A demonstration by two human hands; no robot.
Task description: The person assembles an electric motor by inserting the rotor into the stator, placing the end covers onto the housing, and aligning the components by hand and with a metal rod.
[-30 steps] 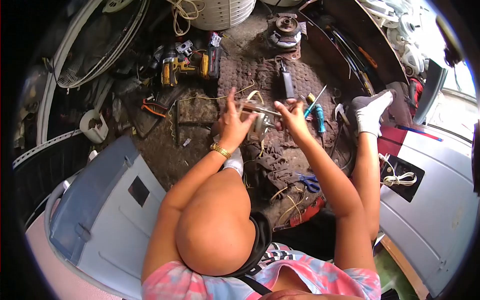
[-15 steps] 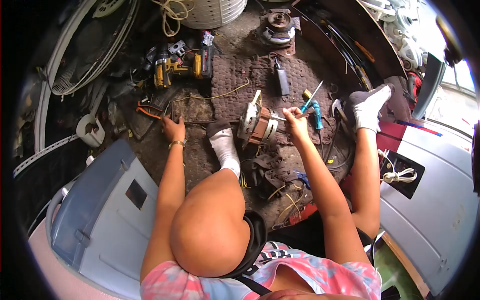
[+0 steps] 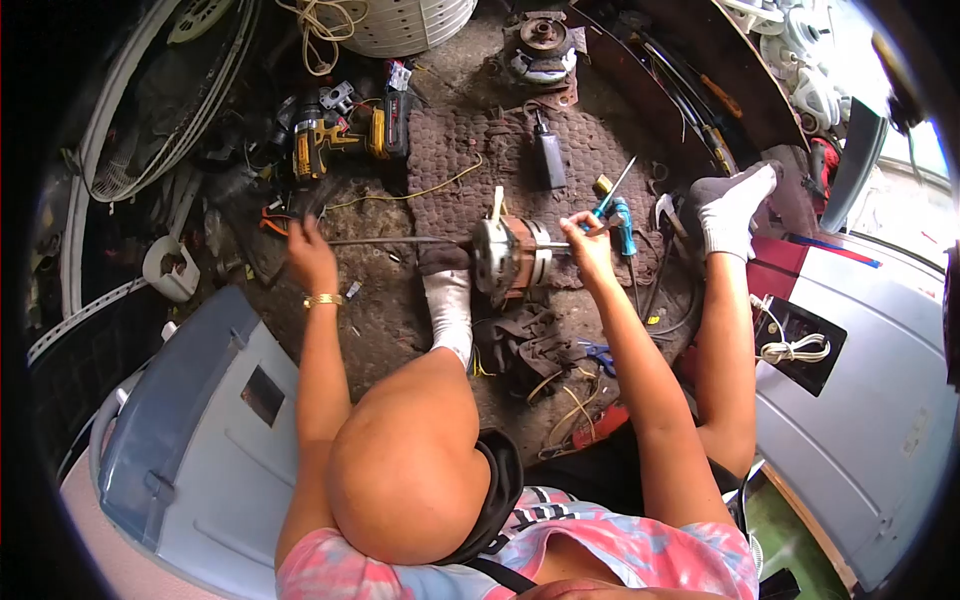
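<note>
The right hand [image 3: 588,245] was closed to a narrow pinch at the end of the shaft [image 3: 557,245]. The motor [image 3: 513,258] lay immediately left of that hand, on its side, with the shaft pointing toward the fingers. This hold probably steadied the motor, since its round body could roll. The sock-covered left foot [image 3: 447,300] was on the motor's opposite side from the right hand and appeared to serve as a stop; contact could not be confirmed. The quilted mat [image 3: 450,150] under the motor extended beyond the right hand, presumably to protect the casing from the floor.

The left hand [image 3: 312,262] was well apart from the motor, at one end of a dark rod [image 3: 390,240] that ran rightward from it toward the foot. Whether the fingers gripped the rod or only passed over it could not be told. An orange-handled tool [image 3: 272,222] lay just beyond the left hand and slightly to its left. A yellow drill [image 3: 312,150] lay farther beyond the same hand.

A blue-handled tool [image 3: 625,235] lay just right of the right hand, a placement that suited a short reach. Blue scissors [image 3: 601,357] lay nearer the body than the right hand.
</note>
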